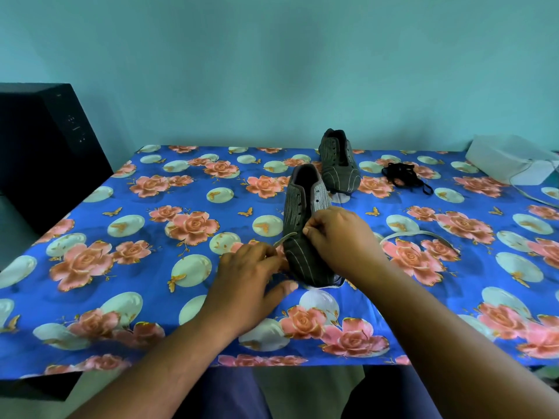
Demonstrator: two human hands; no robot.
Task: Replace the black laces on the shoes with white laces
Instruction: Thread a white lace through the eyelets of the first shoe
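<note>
Both hands are working at the near shoe (302, 237): the left hand (248, 285) is pinching a white lace (286, 238) end beside the toe, and the right hand (338, 234) is pinching at the eyelets. Beyond this grip, the second shoe (337, 161) and black laces (402, 173) are lying on the flowered tablecloth (151, 237).

Two unlaced grey striped shoes (305, 225) (337, 161), black laces (403, 175) heaped right.

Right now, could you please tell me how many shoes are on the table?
2. The near shoe stands between both hands at the table's middle; the far shoe sits behind it toward the wall. None seems hidden.
</note>
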